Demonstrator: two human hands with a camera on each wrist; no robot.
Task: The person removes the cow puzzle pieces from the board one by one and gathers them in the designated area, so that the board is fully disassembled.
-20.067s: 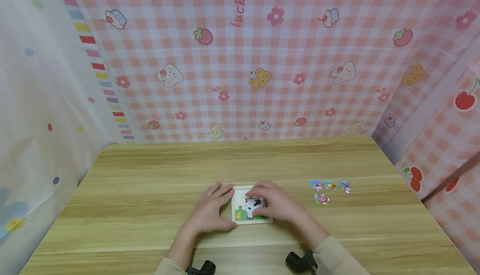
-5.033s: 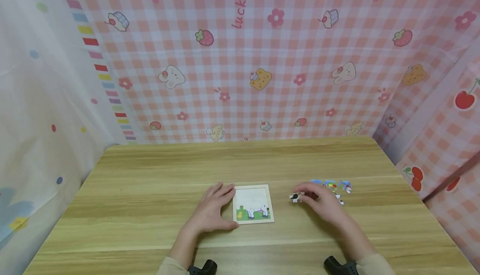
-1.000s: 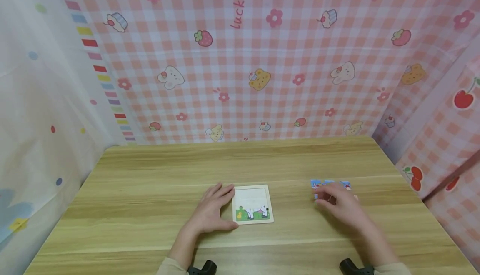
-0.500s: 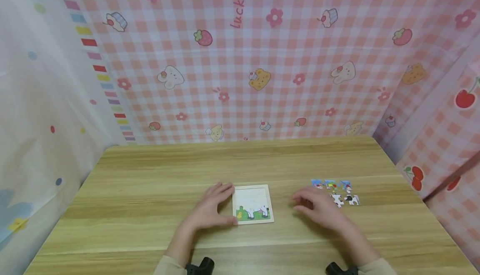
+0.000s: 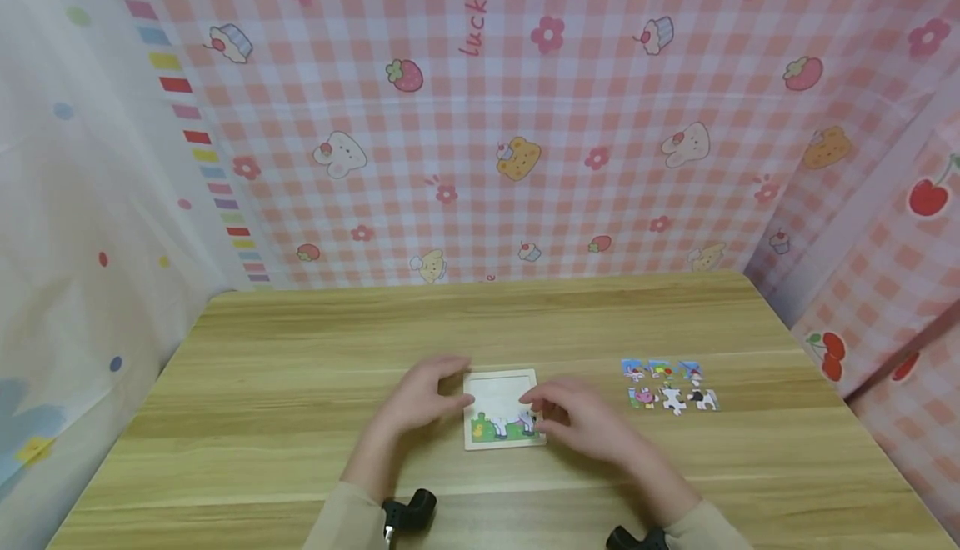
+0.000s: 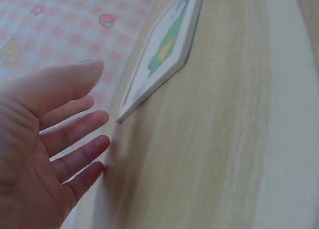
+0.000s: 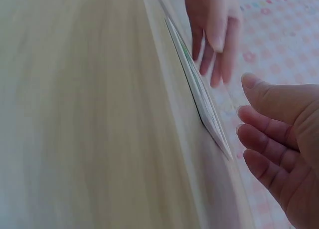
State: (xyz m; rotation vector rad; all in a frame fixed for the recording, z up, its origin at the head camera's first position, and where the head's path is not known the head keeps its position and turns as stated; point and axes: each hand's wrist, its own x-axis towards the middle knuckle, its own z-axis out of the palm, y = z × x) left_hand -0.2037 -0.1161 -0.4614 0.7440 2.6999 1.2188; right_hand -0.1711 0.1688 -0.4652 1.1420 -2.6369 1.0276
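A square wooden puzzle tray (image 5: 502, 447) lies on the table, its bottom strip filled with green pieces showing a duck and a cow's legs; the part above is bare. At its left edge my left hand (image 5: 423, 393) hovers with fingers spread apart, holding nothing. My right hand (image 5: 581, 417) is over the tray's right side, fingers loosely bent and nothing between them. In the left wrist view, thumb and fingers of the left hand (image 6: 50, 129) stand apart beside the tray's corner. In the right wrist view the right hand (image 7: 284, 139) is likewise without anything.
Loose jigsaw pieces lie in two rows at the right: sky-blue ones (image 5: 662, 369) behind, and in front a pink pig piece (image 5: 643, 397), a white piece (image 5: 672, 401) and a black-and-white piece (image 5: 703, 400). A checked curtain (image 5: 450, 117) hangs behind the table (image 5: 300, 342).
The cow-body pieces have left the tray and lie at the right; the right hand carried one over, then came back to the tray empty. The left hand has lifted from the tray's edge.
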